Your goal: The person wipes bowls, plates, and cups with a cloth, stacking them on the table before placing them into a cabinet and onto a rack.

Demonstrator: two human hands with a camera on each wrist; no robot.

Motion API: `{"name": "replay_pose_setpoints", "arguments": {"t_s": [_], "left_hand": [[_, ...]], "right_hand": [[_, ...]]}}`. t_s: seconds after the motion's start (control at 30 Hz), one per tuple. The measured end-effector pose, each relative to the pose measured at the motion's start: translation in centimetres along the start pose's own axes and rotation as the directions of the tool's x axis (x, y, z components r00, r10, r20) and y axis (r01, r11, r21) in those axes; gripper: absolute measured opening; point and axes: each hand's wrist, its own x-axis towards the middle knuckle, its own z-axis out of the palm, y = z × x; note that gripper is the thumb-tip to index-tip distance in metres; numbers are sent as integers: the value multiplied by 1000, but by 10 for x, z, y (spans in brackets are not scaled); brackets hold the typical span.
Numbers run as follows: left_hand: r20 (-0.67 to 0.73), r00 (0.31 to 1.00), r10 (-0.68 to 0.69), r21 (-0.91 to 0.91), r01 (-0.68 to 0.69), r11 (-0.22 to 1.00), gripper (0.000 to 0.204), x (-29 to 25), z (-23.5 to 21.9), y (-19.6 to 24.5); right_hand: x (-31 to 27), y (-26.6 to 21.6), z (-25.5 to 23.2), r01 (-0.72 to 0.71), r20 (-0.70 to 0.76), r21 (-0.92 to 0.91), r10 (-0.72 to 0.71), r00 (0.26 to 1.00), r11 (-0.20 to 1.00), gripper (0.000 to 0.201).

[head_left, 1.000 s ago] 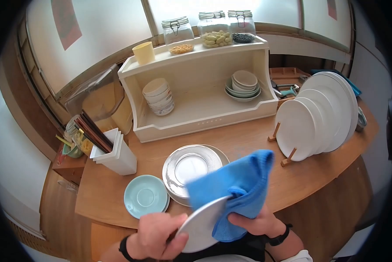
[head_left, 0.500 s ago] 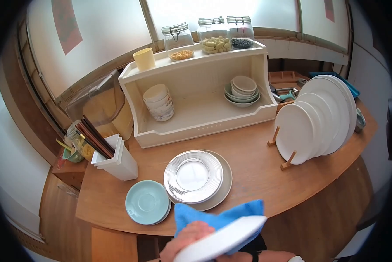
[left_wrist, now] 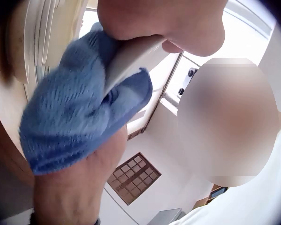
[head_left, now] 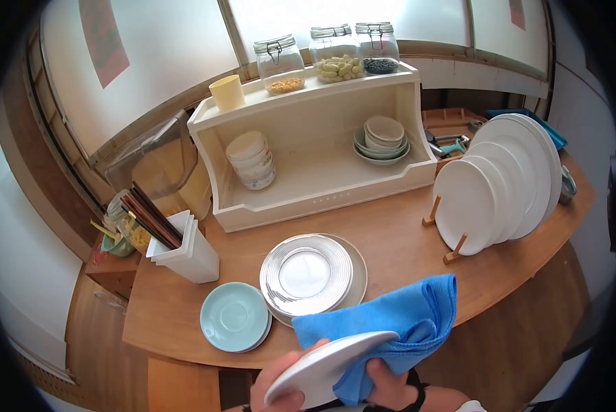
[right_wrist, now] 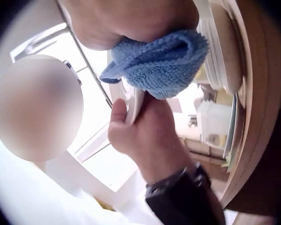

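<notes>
Low at the front of the head view, my left hand (head_left: pixel 272 386) grips a white plate (head_left: pixel 319 371) by its left edge, thumb on the near face. A blue cloth (head_left: pixel 383 312) is folded over the plate's right edge. My right hand (head_left: pixel 389 386) holds the cloth against that edge, its thumb on the near side. In the right wrist view, the left thumb and fingers pinch the plate (right_wrist: pixel 135 105) beside the bunched cloth (right_wrist: pixel 166 70). The left wrist view has the cloth (left_wrist: pixel 68 103) wrapped about the plate's rim.
Silver-ringed plates (head_left: pixel 306 275) and light-blue saucers (head_left: pixel 234 317) are stacked on the wooden table (head_left: pixel 390 226). White plates (head_left: pixel 462 206) stand in a wooden rack at right. Behind is a cream shelf (head_left: pixel 315 182) with bowls and jars; at left, a white chopstick holder (head_left: pixel 196 254).
The plate and cloth dipped toward my body half a second ago, the plate covering much of the cloth. Now both are higher again, with the cloth spread over the plate's right edge.
</notes>
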Motion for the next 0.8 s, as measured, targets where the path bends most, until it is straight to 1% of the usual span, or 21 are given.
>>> {"name": "replay_pose_setpoints", "arguments": {"t_s": [0.07, 0.1, 0.13, 0.17, 0.2, 0.23, 0.27, 0.3, 0.33, 0.4, 0.43, 0.47, 0.5, 0.53, 0.57, 0.6, 0.63, 0.67, 0.73, 0.77, 0.8], "left_hand": [[-131, 969, 211, 57, -205, 977, 61, -18, 3, -23], [-44, 878, 477, 237, -455, 858, 63, -11, 4, -31], [99, 863, 496, 206, -505, 838, 63, -11, -2, -30], [137, 810, 570, 261, -585, 768, 64, -7, -2, -34], [181, 749, 638, 313, -658, 685, 66, 1, 2, -29], [177, 749, 639, 317, -658, 683, 66, -4, -2, -19], [205, 891, 404, 341, -452, 824, 64, -11, -10, -1], [227, 964, 137, 369, -216, 904, 63, -14, -16, 10], [226, 965, 135, 370, -213, 904, 63, -6, -17, 16], [285, 959, 13, 312, -105, 944, 59, 18, -15, 28], [60, 995, -78, 68, 74, 995, 57, 16, -1, 33], [-10, 996, -86, 18, 86, 996, 60, 17, 7, 33], [-66, 992, -108, -69, 103, 992, 62, 11, 7, 22], [-124, 983, -134, -161, 114, 980, 64, 0, 5, 4], [-123, 983, -138, -164, 117, 980, 64, -7, 3, -15], [-147, 985, -92, -194, 63, 979, 65, -12, 1, -30], [-172, 984, -51, -221, 12, 975, 67, -20, -4, -40], [-168, 984, -64, -219, 26, 975, 67, -19, -4, -31], [-6, 1000, 9, 205, -7, 979, 68, -4, -2, 4], [40, 992, -118, 55, 115, 992, 71, 2, -3, 16], [43, 991, -123, 56, 121, 991, 71, 3, -11, 19]], "right_hand": [[-2, -1, 19, -144, 4, 304, 150, 989, 942, 59], [-4, -2, 25, -211, 20, 446, 226, 974, 870, 58], [-6, -2, 28, -271, 50, 575, 297, 953, 772, 58], [-1, 0, 13, -238, 34, 360, 242, 970, 902, 62], [5, -12, 5, -173, 21, 248, 173, 985, 953, 59], [15, -27, -5, -104, 20, 132, 102, 995, 986, 57], [27, -42, -22, 99, 196, -96, -78, 977, 990, 63], [23, -55, -30, 73, 138, -271, -36, 990, 960, 66], [25, -67, -27, 9, 87, -336, 21, 996, 942, 67], [18, -55, -32, 258, 270, -648, -101, 958, 717, 67], [11, -36, -19, 110, 106, -369, -76, 991, 923, 65], [3, -12, 0, -6, -43, -19, 5, 999, 1000, 64], [-8, 7, 7, -78, -110, 287, 114, 987, 955, 68], [-10, 10, 13, -78, -113, 287, 115, 987, 955, 68], [-11, 12, 17, -108, -104, 349, 153, 983, 931, 69], [-12, 10, 23, -138, -98, 415, 195, 976, 899, 69], [-4, 3, 23, -85, -130, 303, 130, 983, 949, 59], [10, -17, 17, -63, -66, 162, 75, 995, 985, 56], [32, -57, -2, -175, 80, -54, 179, 981, 983, 50], [43, -71, -12, -177, 75, -52, 181, 981, 983, 50], [52, -83, -20, 101, 283, -276, -19, 959, 956, 46]]}}
